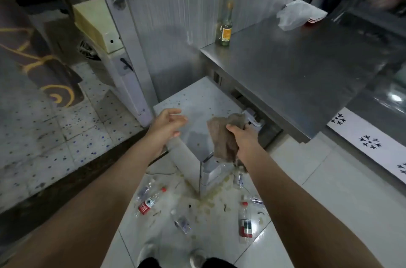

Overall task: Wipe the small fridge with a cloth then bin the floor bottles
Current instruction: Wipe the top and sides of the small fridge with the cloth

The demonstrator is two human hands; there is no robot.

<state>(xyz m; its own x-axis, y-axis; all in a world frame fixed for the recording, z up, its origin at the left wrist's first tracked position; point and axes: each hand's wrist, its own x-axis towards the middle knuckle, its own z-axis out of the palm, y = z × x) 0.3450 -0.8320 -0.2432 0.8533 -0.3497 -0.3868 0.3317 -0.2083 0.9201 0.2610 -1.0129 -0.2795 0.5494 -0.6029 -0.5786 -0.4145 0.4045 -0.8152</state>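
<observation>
The small silver fridge (197, 100) stands below me, its speckled top facing up. My right hand (243, 138) grips a brown cloth (224, 135) above the fridge's right front corner. My left hand (168, 127) hovers over the fridge's left edge, fingers relaxed and holding nothing. Several empty plastic bottles lie on the white tiled floor in front of the fridge, among them one with a red label (148, 203), a clear one (182, 222) and one with a red and green label (245, 225).
A steel counter (307, 65) reaches over the fridge on the right, with a glass bottle (226, 30) and a white plastic bag (294, 16) on it. A metal door frame (125, 52) rises at left. Yellowish stains mark the floor (211, 200).
</observation>
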